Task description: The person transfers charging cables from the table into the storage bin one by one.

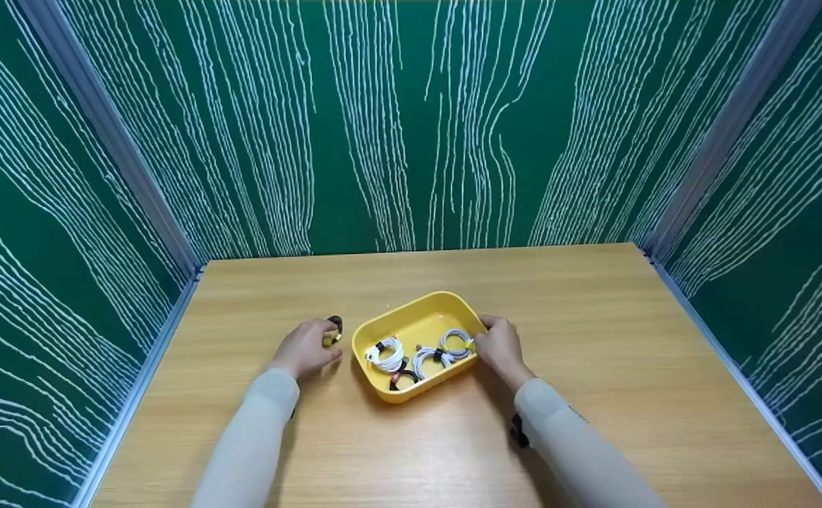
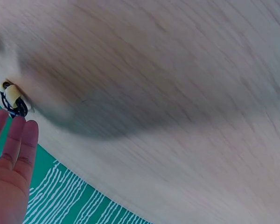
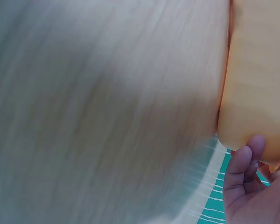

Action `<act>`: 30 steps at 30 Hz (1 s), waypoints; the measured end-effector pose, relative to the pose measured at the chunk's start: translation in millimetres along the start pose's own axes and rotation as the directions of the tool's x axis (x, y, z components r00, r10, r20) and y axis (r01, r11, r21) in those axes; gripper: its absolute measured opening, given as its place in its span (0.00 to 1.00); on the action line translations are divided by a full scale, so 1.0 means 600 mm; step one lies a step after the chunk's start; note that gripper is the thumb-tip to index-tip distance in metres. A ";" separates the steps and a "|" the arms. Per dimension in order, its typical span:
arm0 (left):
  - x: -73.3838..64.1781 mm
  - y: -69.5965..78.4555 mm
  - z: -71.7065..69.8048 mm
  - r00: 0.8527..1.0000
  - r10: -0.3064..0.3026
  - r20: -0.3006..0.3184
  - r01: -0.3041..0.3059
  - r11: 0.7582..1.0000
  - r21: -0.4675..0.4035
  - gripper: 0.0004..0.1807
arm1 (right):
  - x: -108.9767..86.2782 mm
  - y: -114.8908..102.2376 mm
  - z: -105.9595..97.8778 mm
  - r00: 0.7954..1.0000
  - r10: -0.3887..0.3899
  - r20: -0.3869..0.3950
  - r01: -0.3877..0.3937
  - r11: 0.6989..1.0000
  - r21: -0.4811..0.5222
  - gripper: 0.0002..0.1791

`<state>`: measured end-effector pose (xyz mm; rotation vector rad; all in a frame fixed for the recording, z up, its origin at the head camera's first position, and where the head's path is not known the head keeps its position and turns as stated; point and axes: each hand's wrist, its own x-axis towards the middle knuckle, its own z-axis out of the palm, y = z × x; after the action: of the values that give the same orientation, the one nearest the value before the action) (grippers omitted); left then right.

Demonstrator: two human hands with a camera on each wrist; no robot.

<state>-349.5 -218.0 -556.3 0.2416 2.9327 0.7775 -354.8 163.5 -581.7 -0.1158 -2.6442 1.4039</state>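
Observation:
My left hand is left of a yellow plastic bin, pinching a coiled black cable with a yellow tie at the fingertips. In the left wrist view that cable lies against the fingertips, and part of the hand is out of frame. My right hand grips the bin's right end; the right wrist view has its curled fingers on the bin's outer wall. Inside the bin are a white coiled cable, grey-white coiled cables and a small black-and-red cable.
Everything stands on a light wooden table. Green panels with white wavy lines rise along its back and both sides, joined by grey posts at the corners.

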 end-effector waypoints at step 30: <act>0.034 -0.026 0.035 0.994 0.068 -0.085 -0.063 0.996 0.063 0.07 | -0.002 -0.001 -0.001 1.000 0.008 0.016 -0.008 1.000 -0.008 0.27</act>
<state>-368.8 -217.8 -583.6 0.3184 3.0476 0.7268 -353.2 163.7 -581.0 -0.1162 -2.6654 1.4020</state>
